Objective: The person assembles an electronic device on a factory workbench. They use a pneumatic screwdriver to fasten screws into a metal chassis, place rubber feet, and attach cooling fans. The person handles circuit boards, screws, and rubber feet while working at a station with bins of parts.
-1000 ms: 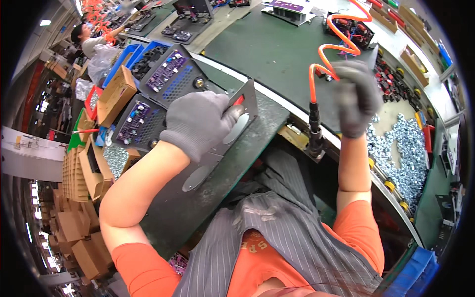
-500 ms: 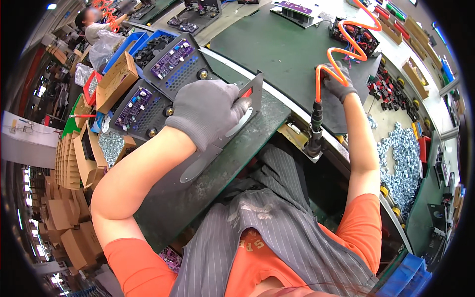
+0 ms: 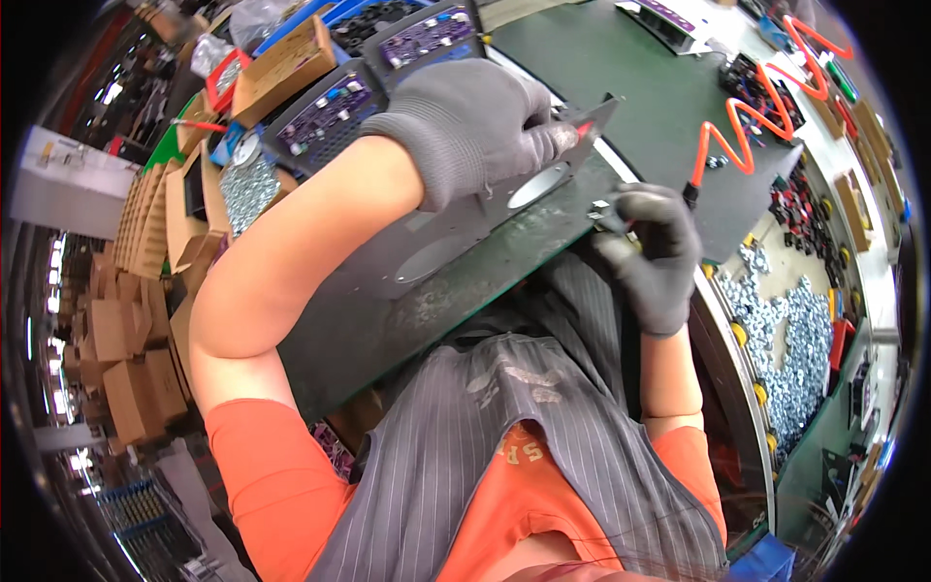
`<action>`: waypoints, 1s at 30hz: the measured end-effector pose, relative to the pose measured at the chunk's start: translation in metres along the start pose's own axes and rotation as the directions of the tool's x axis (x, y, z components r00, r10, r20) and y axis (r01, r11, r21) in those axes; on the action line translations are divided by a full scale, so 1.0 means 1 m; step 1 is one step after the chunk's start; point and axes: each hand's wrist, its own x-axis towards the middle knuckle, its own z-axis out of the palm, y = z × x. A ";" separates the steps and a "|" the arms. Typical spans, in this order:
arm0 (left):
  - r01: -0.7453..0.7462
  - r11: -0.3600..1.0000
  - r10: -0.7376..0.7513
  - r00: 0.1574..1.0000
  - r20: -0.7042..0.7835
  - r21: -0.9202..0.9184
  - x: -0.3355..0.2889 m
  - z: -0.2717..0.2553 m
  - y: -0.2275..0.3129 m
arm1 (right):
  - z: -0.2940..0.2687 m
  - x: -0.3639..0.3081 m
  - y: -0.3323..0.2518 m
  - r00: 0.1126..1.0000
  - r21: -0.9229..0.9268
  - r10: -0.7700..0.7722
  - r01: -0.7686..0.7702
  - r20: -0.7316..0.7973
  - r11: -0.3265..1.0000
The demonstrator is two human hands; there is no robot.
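The dark grey sheet-metal panel [image 3: 465, 221] lies on the green-edged workbench [image 3: 427, 315], its raised end flange gripped by the left hand [image 3: 475, 126]. Two pale oval areas mark its face. A red insert [image 3: 585, 128] shows at the flange. A small dark-and-silver part [image 3: 605, 215], blurred, sits between the right hand's [image 3: 659, 247] thumb and fingers, apart from the panel.

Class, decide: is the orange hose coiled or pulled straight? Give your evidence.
Coiled: the orange hose bends back and forth in several loops rather than running in one straight line.
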 end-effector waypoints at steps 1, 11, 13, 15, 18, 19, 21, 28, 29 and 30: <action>0.000 1.000 0.000 1.000 -0.022 -0.018 -0.012 -0.005 -0.006 | 0.019 0.000 -0.002 0.999 0.020 0.028 -0.028 0.022 0.999; 0.087 0.995 -0.089 0.996 -0.032 -0.056 -0.114 0.001 -0.045 | 0.112 0.011 -0.019 0.973 -0.236 -0.060 0.114 0.223 0.965; 0.058 0.998 -0.056 0.997 -0.053 0.023 -0.122 0.008 -0.046 | 0.120 0.011 -0.020 0.976 -0.203 -0.091 0.132 0.199 0.970; 0.032 0.998 -0.027 0.997 -0.076 0.059 -0.127 0.012 -0.047 | 0.122 0.014 -0.020 0.972 -0.149 -0.105 0.138 0.209 0.979; 0.023 0.996 -0.019 0.999 -0.048 0.082 -0.129 0.012 -0.048 | 0.117 0.018 -0.023 0.962 -0.102 -0.035 0.065 0.270 0.993; 0.025 0.997 -0.021 0.998 -0.052 0.067 -0.129 0.012 -0.049 | 0.114 0.019 -0.026 0.955 -0.180 -0.026 0.083 0.297 0.980; 0.001 0.998 0.002 0.999 -0.048 0.058 -0.126 0.017 -0.048 | 0.105 0.020 -0.034 0.943 -0.374 -0.006 0.138 0.332 0.917; 0.102 0.990 -0.082 0.978 -0.190 0.096 -0.124 0.039 -0.038 | 0.093 0.062 -0.047 0.819 -0.684 -0.184 0.559 0.544 0.468; 0.152 0.985 -0.130 0.964 -0.234 0.080 -0.124 0.041 -0.035 | 0.095 0.068 -0.045 0.776 -0.654 -0.133 0.598 0.616 0.464; 0.178 0.975 -0.135 0.951 -0.279 0.134 -0.124 0.044 -0.032 | 0.098 0.069 -0.043 0.778 -0.622 -0.168 0.594 0.605 0.510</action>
